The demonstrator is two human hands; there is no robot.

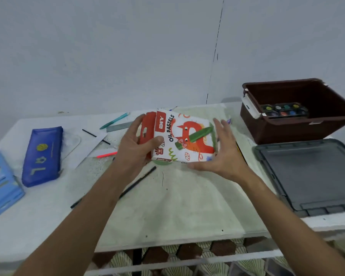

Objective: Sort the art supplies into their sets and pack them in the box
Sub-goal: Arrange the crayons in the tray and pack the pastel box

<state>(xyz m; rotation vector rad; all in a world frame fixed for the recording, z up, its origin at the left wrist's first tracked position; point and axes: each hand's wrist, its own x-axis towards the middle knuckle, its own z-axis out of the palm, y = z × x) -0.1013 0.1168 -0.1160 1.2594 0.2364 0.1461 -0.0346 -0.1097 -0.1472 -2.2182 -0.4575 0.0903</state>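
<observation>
Pale wall rises behind a white table (38, 216) with a stained mat over its middle. Above the mat, both hands hold a pastel box (184, 136), its printed front up and its red flap open at the left end. Left hand (134, 146) grips that flap end, thumb on the front, fingers curled behind. Right hand (220, 154) cups the box's right edge with fingers spread, thumb under the near corner. Right of the pastel box sits a brown bin (307, 126) with a paint palette (283, 110) inside, and nearer, a grey lid (311, 176). Left of the pastel box lie a teal pen (114, 120), a ruler (119, 126), a pink pencil (107, 154), a blue pouch (42, 156) and a blue case (0, 182). A black pencil (137, 182) lies just below it
</observation>
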